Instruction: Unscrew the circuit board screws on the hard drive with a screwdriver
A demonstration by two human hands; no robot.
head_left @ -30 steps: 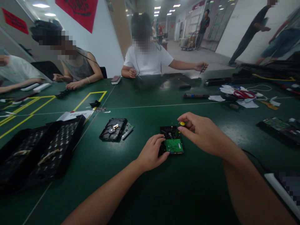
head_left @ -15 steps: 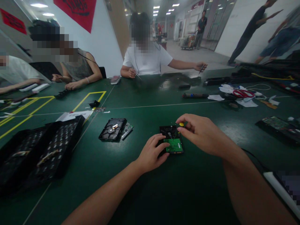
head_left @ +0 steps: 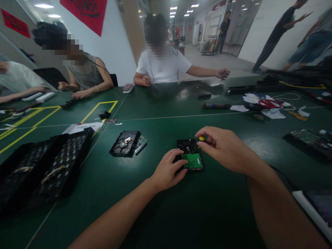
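Note:
A hard drive (head_left: pixel 192 161) with a green circuit board lies on the table in front of me, board side up. My left hand (head_left: pixel 169 169) grips its left side, fingers over the board and thumb at the near edge. Above the drive's far right corner, my right hand (head_left: pixel 216 147) pinches a small screwdriver with a yellow top (head_left: pixel 201 138). Most of its shaft is hidden or too dark to make out, so I cannot tell whether its tip touches the drive. To the left lie a second hard drive (head_left: pixel 125 143) and a loose circuit board (head_left: pixel 141 145).
Black trays (head_left: pixel 59 166) stand at the left. Across the green table sit people at work, one in a white shirt (head_left: pixel 166 65). Cables and white scraps (head_left: pixel 269 103) lie at the back right, with another board-bearing device (head_left: pixel 308 141) nearer. A dark-screened device (head_left: pixel 315 204) lies at the right edge.
Both hands, the hard drive and the screwdriver keep almost the same places. Only a very slight shift of the whole view shows.

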